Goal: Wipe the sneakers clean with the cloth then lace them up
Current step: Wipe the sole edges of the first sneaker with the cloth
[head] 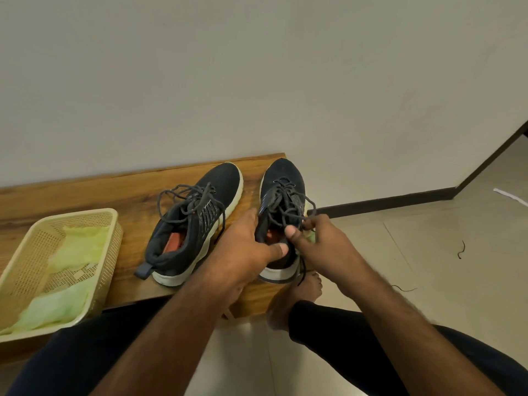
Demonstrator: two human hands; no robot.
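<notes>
Two dark navy sneakers with white soles stand on a low wooden bench (85, 192), toes toward the wall. The left sneaker (197, 221) stands alone with its grey laces loose and tangled over the tongue. My left hand (251, 250) grips the heel collar of the right sneaker (281, 195), thumb across the opening. My right hand (320, 238) pinches that shoe's lace (294, 212) beside the collar, and a bit of green cloth (312, 238) shows under its fingers. One lace end hangs off the bench edge.
A cream plastic basket (31, 267) with pale green cloths (77, 247) sits at the bench's left end. My bare foot (297, 295) rests on the tiled floor below the bench's right end. Bits of dark string (461, 250) lie on the floor. The wall is right behind the bench.
</notes>
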